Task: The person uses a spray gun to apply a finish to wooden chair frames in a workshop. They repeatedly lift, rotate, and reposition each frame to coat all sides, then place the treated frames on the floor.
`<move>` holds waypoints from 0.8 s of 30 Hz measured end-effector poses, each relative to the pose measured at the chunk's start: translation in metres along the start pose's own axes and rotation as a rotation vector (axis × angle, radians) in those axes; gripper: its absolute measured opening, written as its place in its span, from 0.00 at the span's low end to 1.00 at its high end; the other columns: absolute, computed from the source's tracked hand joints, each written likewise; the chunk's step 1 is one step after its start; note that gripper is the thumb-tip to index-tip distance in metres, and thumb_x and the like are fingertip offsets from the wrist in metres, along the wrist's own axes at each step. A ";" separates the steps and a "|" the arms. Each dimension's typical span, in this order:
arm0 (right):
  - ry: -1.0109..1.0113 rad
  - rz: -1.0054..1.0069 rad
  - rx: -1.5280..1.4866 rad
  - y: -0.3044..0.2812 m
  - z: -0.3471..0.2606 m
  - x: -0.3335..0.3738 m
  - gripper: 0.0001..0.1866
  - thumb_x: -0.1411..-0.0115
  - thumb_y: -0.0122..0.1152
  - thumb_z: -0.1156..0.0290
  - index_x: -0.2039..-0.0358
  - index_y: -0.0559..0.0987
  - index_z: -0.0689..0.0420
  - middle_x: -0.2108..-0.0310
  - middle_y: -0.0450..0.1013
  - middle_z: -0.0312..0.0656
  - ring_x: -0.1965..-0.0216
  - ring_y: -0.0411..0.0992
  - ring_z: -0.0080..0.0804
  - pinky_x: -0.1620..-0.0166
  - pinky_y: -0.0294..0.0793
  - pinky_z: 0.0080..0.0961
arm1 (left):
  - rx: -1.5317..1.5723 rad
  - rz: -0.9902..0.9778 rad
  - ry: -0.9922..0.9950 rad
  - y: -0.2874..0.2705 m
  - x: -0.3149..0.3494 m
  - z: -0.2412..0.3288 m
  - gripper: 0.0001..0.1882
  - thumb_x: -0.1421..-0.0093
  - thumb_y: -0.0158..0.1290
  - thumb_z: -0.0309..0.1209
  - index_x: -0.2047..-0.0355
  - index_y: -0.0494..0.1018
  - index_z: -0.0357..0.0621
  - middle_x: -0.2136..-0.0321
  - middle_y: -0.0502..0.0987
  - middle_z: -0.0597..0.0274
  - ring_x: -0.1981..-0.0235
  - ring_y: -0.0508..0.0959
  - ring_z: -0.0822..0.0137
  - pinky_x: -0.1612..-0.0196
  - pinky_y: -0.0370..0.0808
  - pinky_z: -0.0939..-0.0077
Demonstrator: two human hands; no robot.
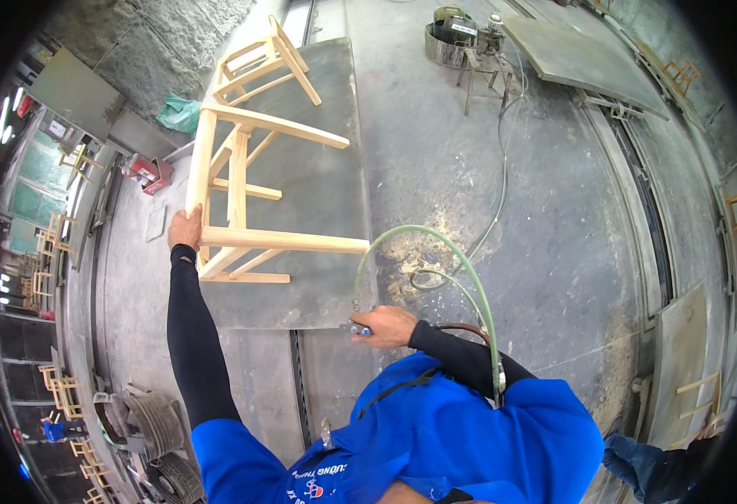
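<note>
A bare wooden chair frame lies on its side on a grey work board. My left hand grips the frame's left rail near its lower corner. My right hand is closed around a small spray tool with a blue part at the board's near edge. Green hoses loop up from that tool and back over my shoulder. A second wooden chair frame lies at the far end of the board.
A metal bucket and a small stand sit on the stained concrete floor at the top. A large grey panel lies upper right. Stacked wooden frames line the left wall. A person's leg shows lower right.
</note>
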State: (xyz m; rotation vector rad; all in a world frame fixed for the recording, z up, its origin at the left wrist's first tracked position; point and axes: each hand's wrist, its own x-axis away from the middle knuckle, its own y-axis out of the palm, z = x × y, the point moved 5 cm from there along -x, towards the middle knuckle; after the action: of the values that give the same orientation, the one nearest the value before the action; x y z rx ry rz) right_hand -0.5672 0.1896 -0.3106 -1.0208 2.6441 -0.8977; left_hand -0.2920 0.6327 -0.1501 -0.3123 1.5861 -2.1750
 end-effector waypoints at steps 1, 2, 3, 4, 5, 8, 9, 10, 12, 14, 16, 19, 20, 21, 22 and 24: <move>0.048 0.014 -0.006 -0.005 0.013 0.011 0.22 0.32 0.66 0.48 0.56 0.81 0.56 0.67 0.82 0.58 0.60 0.81 0.63 0.56 0.78 0.59 | -0.046 0.054 -0.005 0.000 -0.001 0.004 0.34 0.34 0.56 0.61 0.49 0.81 0.39 0.55 0.85 0.37 0.51 0.86 0.41 0.52 0.82 0.48; 0.099 0.031 -0.013 -0.011 0.023 0.021 0.22 0.33 0.66 0.48 0.55 0.81 0.56 0.66 0.82 0.57 0.60 0.81 0.63 0.55 0.78 0.59 | -0.074 0.086 -0.020 0.000 -0.002 0.006 0.35 0.35 0.57 0.61 0.52 0.83 0.37 0.56 0.85 0.34 0.49 0.85 0.38 0.45 0.79 0.47; 0.147 0.016 0.013 -0.014 0.032 0.030 0.22 0.33 0.66 0.48 0.54 0.81 0.57 0.66 0.82 0.56 0.59 0.81 0.63 0.55 0.79 0.57 | -0.066 0.101 -0.048 -0.001 0.000 0.005 0.37 0.35 0.56 0.64 0.53 0.84 0.36 0.54 0.85 0.32 0.49 0.84 0.36 0.44 0.79 0.46; 0.169 0.053 0.004 -0.018 0.037 0.041 0.23 0.33 0.66 0.48 0.54 0.81 0.56 0.65 0.82 0.56 0.59 0.81 0.63 0.55 0.79 0.57 | -0.083 0.123 -0.020 -0.001 0.001 0.011 0.37 0.35 0.56 0.64 0.53 0.84 0.36 0.54 0.85 0.32 0.48 0.84 0.36 0.43 0.79 0.46; 0.192 0.089 -0.005 -0.022 0.043 0.052 0.23 0.33 0.66 0.48 0.53 0.81 0.56 0.65 0.82 0.56 0.58 0.81 0.62 0.55 0.79 0.57 | -0.087 0.127 -0.023 0.000 0.004 0.016 0.38 0.35 0.56 0.64 0.52 0.84 0.35 0.54 0.85 0.32 0.48 0.84 0.36 0.43 0.79 0.46; 0.250 0.237 -0.041 -0.042 0.061 0.085 0.26 0.33 0.67 0.49 0.46 0.82 0.57 0.61 0.83 0.57 0.57 0.82 0.62 0.54 0.79 0.54 | -0.113 0.147 -0.019 0.012 0.015 0.046 0.38 0.34 0.55 0.62 0.49 0.83 0.34 0.52 0.84 0.32 0.47 0.84 0.36 0.42 0.79 0.46; 0.271 0.270 -0.050 -0.048 0.068 0.094 0.27 0.33 0.67 0.49 0.45 0.82 0.57 0.60 0.83 0.57 0.56 0.82 0.62 0.53 0.79 0.54 | -0.135 0.140 -0.011 0.020 0.018 0.061 0.38 0.34 0.55 0.62 0.49 0.82 0.33 0.52 0.84 0.32 0.47 0.84 0.36 0.42 0.78 0.45; 0.299 0.301 -0.047 -0.053 0.075 0.103 0.27 0.33 0.67 0.49 0.44 0.82 0.58 0.59 0.83 0.58 0.56 0.81 0.62 0.53 0.79 0.53 | -0.161 0.149 -0.013 0.024 0.018 0.075 0.37 0.33 0.55 0.61 0.48 0.82 0.33 0.52 0.84 0.31 0.46 0.84 0.36 0.41 0.78 0.44; 0.339 0.350 -0.091 -0.064 0.089 0.121 0.28 0.34 0.68 0.50 0.44 0.82 0.58 0.58 0.83 0.59 0.55 0.81 0.62 0.52 0.79 0.52 | -0.038 0.095 0.042 0.042 0.019 0.105 0.33 0.32 0.54 0.55 0.50 0.82 0.31 0.60 0.86 0.33 0.62 0.89 0.41 0.57 0.87 0.49; 0.377 0.397 -0.116 -0.080 0.107 0.134 0.28 0.33 0.69 0.50 0.44 0.82 0.60 0.57 0.83 0.59 0.54 0.81 0.62 0.51 0.80 0.51 | -0.056 -0.038 0.053 0.062 0.012 0.131 0.31 0.33 0.55 0.51 0.52 0.83 0.29 0.65 0.86 0.34 0.69 0.89 0.44 0.69 0.88 0.55; 0.406 0.450 -0.131 -0.094 0.122 0.151 0.28 0.33 0.69 0.50 0.44 0.83 0.61 0.55 0.83 0.59 0.53 0.81 0.63 0.50 0.80 0.51 | 0.040 -0.242 -0.081 0.097 0.012 0.147 0.30 0.35 0.56 0.50 0.53 0.84 0.30 0.67 0.86 0.33 0.70 0.89 0.44 0.69 0.88 0.54; 0.446 0.485 -0.095 -0.119 0.145 0.167 0.31 0.34 0.70 0.49 0.43 0.83 0.63 0.51 0.83 0.59 0.50 0.81 0.62 0.48 0.80 0.50 | -0.144 -0.249 0.016 0.168 0.029 0.171 0.32 0.38 0.58 0.54 0.51 0.84 0.34 0.59 0.86 0.34 0.56 0.88 0.41 0.53 0.86 0.49; 0.475 0.484 -0.082 -0.124 0.152 0.172 0.31 0.34 0.70 0.49 0.43 0.83 0.64 0.50 0.83 0.58 0.50 0.81 0.61 0.48 0.80 0.50 | -0.334 -0.181 0.114 0.186 0.037 0.174 0.33 0.38 0.58 0.55 0.50 0.84 0.35 0.56 0.86 0.35 0.51 0.87 0.41 0.47 0.84 0.47; 0.468 0.517 -0.083 -0.133 0.157 0.176 0.32 0.35 0.70 0.48 0.43 0.83 0.63 0.51 0.83 0.58 0.50 0.81 0.61 0.48 0.80 0.50 | -0.278 -0.127 0.087 0.194 0.040 0.167 0.34 0.37 0.57 0.56 0.50 0.84 0.34 0.53 0.85 0.35 0.47 0.85 0.40 0.45 0.82 0.46; 0.470 0.524 -0.088 -0.140 0.163 0.177 0.32 0.35 0.70 0.48 0.43 0.83 0.63 0.52 0.83 0.58 0.50 0.81 0.62 0.48 0.80 0.50 | -0.238 -0.130 0.026 0.204 0.040 0.159 0.35 0.36 0.55 0.58 0.49 0.84 0.34 0.50 0.84 0.36 0.43 0.83 0.39 0.42 0.80 0.45; 0.527 0.491 -0.063 -0.148 0.175 0.180 0.32 0.35 0.70 0.47 0.42 0.83 0.62 0.53 0.83 0.58 0.50 0.82 0.62 0.48 0.80 0.51 | -0.138 -0.145 0.042 0.214 0.032 0.145 0.34 0.36 0.57 0.57 0.50 0.84 0.33 0.52 0.85 0.36 0.47 0.85 0.43 0.43 0.81 0.47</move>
State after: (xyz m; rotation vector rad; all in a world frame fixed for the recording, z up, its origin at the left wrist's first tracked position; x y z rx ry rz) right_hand -0.5582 -0.0983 -0.3535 -0.1075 3.1378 -1.0722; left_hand -0.2153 0.4403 -0.3085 -0.4392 1.7915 -2.1950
